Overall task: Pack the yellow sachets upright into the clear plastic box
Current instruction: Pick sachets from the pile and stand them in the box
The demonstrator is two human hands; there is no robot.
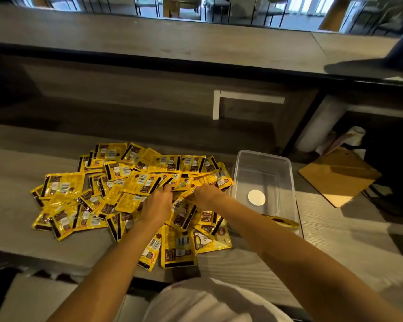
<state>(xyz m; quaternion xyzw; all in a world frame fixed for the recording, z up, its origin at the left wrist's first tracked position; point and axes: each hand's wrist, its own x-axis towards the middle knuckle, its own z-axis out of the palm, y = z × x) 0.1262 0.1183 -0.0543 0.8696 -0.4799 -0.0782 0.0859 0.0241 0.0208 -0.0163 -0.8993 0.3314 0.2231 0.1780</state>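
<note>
Yellow sachets, heaped; gathering step: right grip pinches some; left grip, cannot tell. Next: stand them upright in box, right of grip.

Yellow sachets, brown print; clear box.

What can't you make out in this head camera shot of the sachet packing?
Head view, left hand: fingertips buried among the yellow sachets.
Head view, right hand: grip hidden by its own knuckles.
Head view: sachet print, too small and blurred.
Head view, clear plastic box: near left corner covered by the right forearm.
</note>
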